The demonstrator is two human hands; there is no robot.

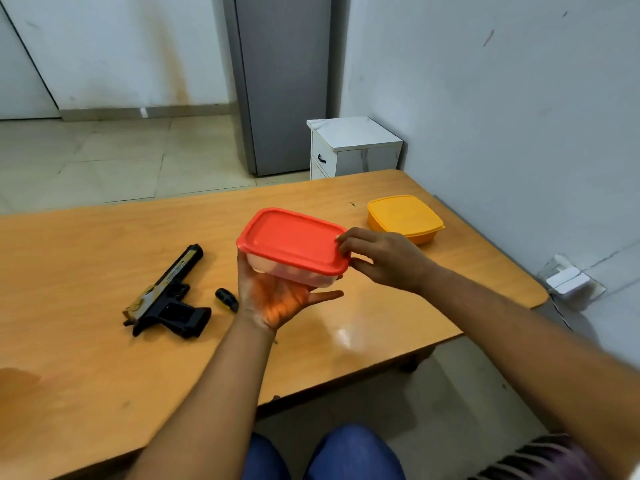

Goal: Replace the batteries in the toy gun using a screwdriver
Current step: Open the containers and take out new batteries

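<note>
Item: red-lidded container (292, 244), centre of frame, held above the wooden table (86, 265). It is cradled from below by the left hand (277, 299), palm up with the fingers loosely spread under its clear base. Its near right corner is pinched by the right hand (384, 259), fingertips on the lid's rim.

Item: toy gun (166, 296), flat on the table, centre left, untouched.

Item: small black object (227, 299), just right of the gun; possibly a screwdriver handle, not certain.

Item: yellow container (405, 218), closed, upper right of the table.

Step judged: preparation, opening the container; contents cannot be made out. Next move called for: the lid corner to be peeled upward while the base is steadied.
</note>
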